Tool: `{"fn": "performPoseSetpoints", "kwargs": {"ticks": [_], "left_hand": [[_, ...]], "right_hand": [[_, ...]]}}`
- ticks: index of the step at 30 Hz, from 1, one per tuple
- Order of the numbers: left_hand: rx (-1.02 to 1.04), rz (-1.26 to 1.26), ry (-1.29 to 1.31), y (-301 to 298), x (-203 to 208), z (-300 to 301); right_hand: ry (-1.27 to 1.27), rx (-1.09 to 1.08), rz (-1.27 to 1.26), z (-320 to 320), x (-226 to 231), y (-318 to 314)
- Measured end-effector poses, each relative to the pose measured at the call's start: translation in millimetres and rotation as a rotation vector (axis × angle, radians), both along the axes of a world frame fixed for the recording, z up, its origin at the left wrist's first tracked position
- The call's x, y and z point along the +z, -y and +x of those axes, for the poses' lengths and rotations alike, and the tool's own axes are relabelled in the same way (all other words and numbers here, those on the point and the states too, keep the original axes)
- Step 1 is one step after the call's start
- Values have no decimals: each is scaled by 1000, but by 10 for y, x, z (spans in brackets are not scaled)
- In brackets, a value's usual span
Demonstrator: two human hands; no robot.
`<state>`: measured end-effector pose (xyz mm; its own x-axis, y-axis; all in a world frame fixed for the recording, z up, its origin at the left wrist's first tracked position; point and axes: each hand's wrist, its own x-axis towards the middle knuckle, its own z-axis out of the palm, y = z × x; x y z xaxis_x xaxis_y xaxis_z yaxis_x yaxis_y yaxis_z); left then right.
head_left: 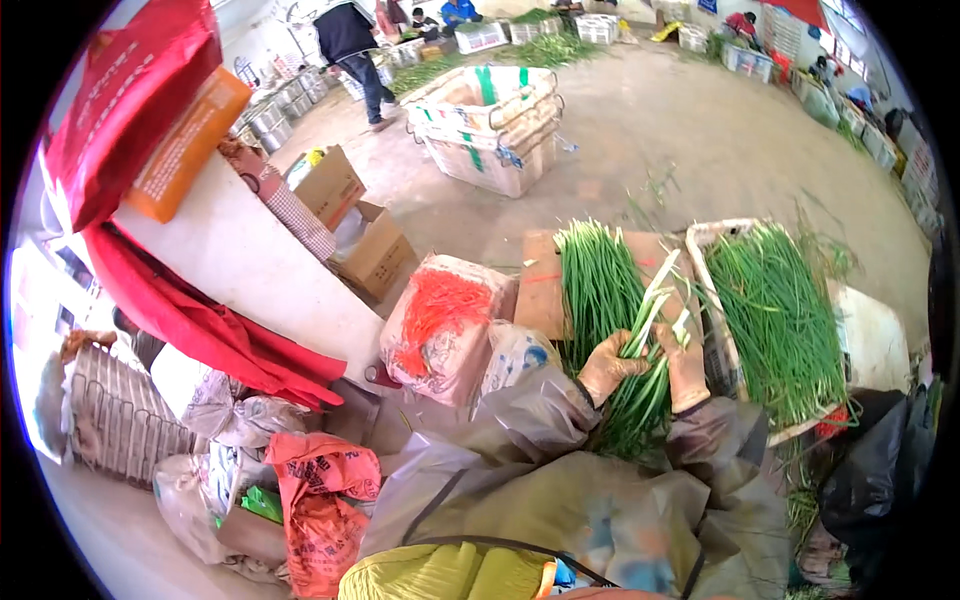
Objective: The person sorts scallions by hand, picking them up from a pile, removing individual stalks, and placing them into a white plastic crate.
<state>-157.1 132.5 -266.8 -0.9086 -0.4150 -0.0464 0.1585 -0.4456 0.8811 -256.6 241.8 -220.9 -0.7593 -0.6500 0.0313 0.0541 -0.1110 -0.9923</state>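
Observation:
My left hand [605, 369], in a thin clear glove, is closed around a small bunch of scallions [655, 296] whose white ends point up and away from me. Beside it my right hand [683, 362], also gloved, has its fingers pinched on stalks at the right of that bunch. Under and behind my hands a pile of green scallions [598, 275] lies on a flat cardboard sheet [541, 290]. To the right, a white crate [698, 238] is heaped with long greens [775, 310]. A heap of red ties [440, 308] rests on a wrapped pale bundle [405, 355] at the left.
Stacked white crates [490, 150] stand on the floor ahead. Open cardboard boxes [375, 250] sit left, beside a white slab [260, 270] draped with red cloth [210, 310]. A person [348, 45] walks at the far left. A black bag [875, 480] lies right.

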Motion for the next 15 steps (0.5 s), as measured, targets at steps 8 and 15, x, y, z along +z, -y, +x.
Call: {"fn": "performPoseSetpoints", "kwargs": {"ticks": [8,15], "left_hand": [[173,21,-7,161,-96,-28],[136,-319,-21,-113,25,-54]], "right_hand": [[28,-48,80,-557,161,-198],[-14,91,160,-63,7,181]]}}
